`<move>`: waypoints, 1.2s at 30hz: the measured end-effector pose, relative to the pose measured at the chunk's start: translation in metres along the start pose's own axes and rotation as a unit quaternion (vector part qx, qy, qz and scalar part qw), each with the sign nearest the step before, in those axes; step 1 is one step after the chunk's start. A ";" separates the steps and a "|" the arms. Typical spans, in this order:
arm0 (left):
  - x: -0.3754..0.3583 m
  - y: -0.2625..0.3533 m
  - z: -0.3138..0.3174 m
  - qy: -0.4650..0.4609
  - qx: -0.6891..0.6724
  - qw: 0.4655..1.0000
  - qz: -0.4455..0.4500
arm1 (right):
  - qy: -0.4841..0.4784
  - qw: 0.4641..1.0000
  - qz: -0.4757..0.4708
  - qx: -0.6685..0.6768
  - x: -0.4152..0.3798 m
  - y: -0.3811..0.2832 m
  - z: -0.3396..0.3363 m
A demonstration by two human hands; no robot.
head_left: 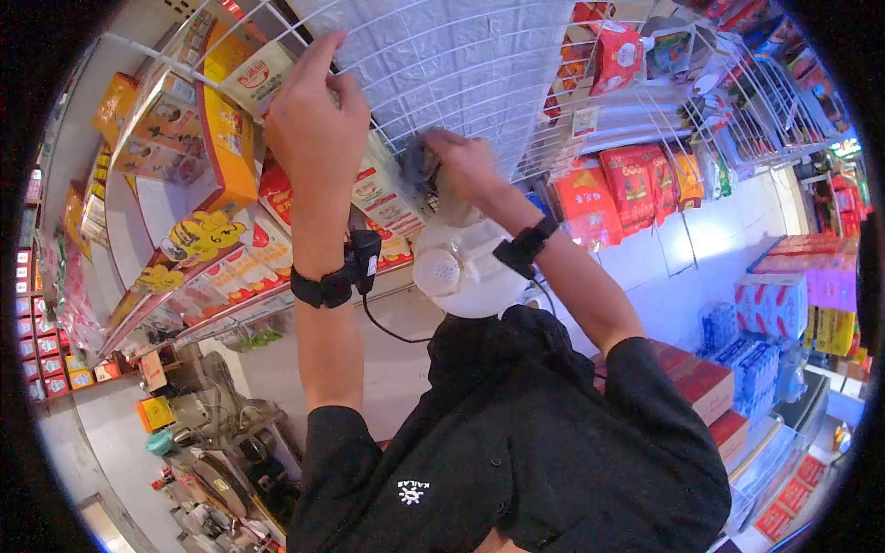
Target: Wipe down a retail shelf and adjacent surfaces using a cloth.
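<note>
- Landmark: the white wire rack [470, 55], in front of the person. All positions below are relative to it.
- Left hand [318, 124]: raised at the left part of the wire rack, fingers bent. Whether they grip a wire or a small item cannot be told.
- Right hand [467, 170]: at the lower edge of the wire rack, fingers closed on a dark bundle [421, 168]. The thumb's contact is hidden.
- Dark bundle: at the lower edge of the wire rack, between the two hands. Its material cannot be identified.
- White tub [479, 288]: below the wire rack, near the right hand.
- Display box [230, 138]: left of the wire rack, beside the left hand. Red packets [631, 189] lie to its right.
- Caution, slip: the bundle looks loose and soft. A shallow finger hold could let it drop onto the tub.
- Caution, snag: loose folds could catch on a wire end of the rack; a hard pull would then shake the rack or tear the bundle.
- Caution, cable: the black cable [396, 332] hangs in a loop from the left wrist strap [321, 288]. A wide arm movement could hook it on the tub.
- Caution, collision: sideways travel of the left forearm could knock the display box.
</note>
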State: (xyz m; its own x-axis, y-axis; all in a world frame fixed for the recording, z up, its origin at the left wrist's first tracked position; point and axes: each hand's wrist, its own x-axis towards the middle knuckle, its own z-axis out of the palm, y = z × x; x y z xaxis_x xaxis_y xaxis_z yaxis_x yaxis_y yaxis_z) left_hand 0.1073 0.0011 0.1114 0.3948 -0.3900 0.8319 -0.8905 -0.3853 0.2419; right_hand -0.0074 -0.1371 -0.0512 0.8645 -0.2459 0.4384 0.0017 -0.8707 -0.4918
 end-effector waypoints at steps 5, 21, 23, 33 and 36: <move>0.001 0.005 0.004 -0.020 0.008 0.999 -0.024 | 0.102 0.993 -0.051 0.005 -0.023 0.026 -0.028; -0.001 0.005 0.009 0.016 -0.010 1.000 -0.017 | 0.286 0.929 0.227 0.066 -0.012 0.061 -0.019; -0.002 0.005 0.010 0.012 -0.005 1.000 -0.020 | 0.307 0.894 0.308 0.104 -0.011 0.061 -0.013; -0.002 0.003 0.009 -0.003 -0.035 0.999 -0.034 | 0.321 0.908 0.251 0.101 -0.028 0.079 0.034; 0.001 0.014 0.005 -0.043 -0.037 0.995 -0.084 | 0.272 0.955 0.113 0.016 -0.041 0.062 0.021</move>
State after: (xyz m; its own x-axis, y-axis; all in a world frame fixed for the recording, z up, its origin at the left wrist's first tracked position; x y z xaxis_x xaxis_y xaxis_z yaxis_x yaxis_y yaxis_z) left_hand 0.0964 -0.0087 0.1137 0.5541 -0.3964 0.7320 -0.8236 -0.3887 0.4129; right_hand -0.0324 -0.1725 -0.1153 0.4548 -0.6192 0.6402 -0.1320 -0.7577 -0.6391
